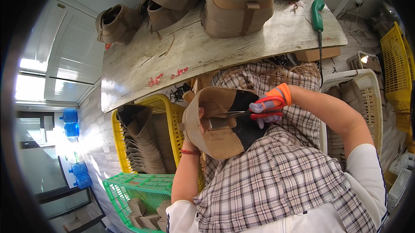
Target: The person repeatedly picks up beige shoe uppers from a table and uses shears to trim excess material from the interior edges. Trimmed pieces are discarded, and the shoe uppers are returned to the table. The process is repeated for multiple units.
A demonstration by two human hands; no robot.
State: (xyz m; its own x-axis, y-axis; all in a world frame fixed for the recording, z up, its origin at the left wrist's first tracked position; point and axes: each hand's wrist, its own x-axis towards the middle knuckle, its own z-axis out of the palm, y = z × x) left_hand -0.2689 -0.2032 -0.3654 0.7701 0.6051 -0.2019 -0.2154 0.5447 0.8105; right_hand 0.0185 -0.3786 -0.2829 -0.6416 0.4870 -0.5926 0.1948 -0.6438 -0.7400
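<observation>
Over my lap, my left hand (201,119) grips the rim of a tan and black shoe upper (223,139), with the fingers partly hidden inside it. A red bead bracelet is on that wrist. My right hand (267,109), in an orange and grey glove, holds red-handled scissors (275,103). The scissor blades point left into the opening of the upper, over its tan mesh lining. Whether the blades touch the material cannot be told. Several similar tan uppers (240,12) stand on the wooden table before me.
The table (136,74) bears red scraps and a green corded tool (317,15). At left are a yellow basket (173,119) of stacked uppers and a green crate (139,181) of tan pieces. A white basket (373,103) with tan pieces stands at right, near yellow crates (397,67).
</observation>
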